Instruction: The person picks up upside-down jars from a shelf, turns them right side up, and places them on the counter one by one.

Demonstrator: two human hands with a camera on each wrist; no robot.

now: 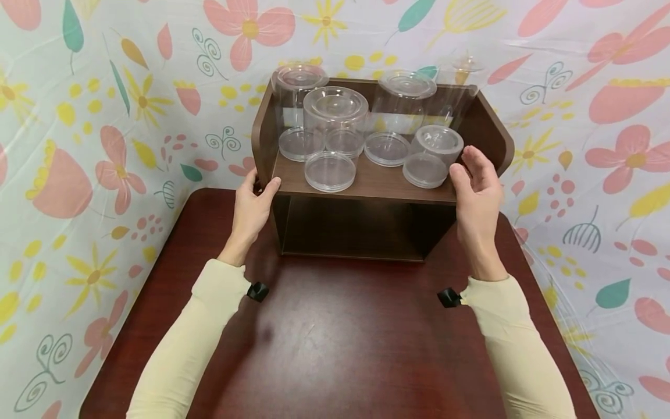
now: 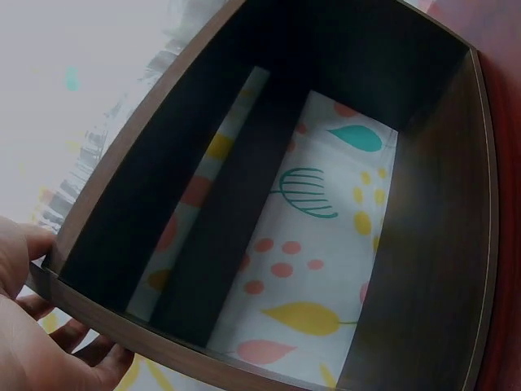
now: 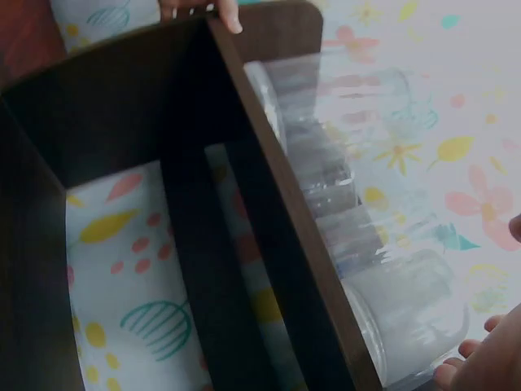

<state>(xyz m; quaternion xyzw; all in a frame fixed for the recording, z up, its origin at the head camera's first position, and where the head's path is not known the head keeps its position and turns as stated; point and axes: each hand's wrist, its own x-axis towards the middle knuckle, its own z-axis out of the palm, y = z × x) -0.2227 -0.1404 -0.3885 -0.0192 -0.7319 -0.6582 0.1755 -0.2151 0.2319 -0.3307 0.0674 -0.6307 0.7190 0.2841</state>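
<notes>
A brown two-tier shelf stands at the back of the table, with several clear plastic jars on its upper board. My left hand grips the shelf's left side, its thumb by the front corner of the upper board; in the left wrist view the fingers curl about the panel. My right hand is at the right end, thumb and fingers apart and relaxed, beside a short jar. Whether it touches that jar or the side panel I cannot tell. A taller jar stands at front left.
Behind are more tall jars, one at back left and one at back right. The lower compartment has an open back showing the flower-patterned curtain. A dark red table lies in front. Small black devices hang at both cuffs.
</notes>
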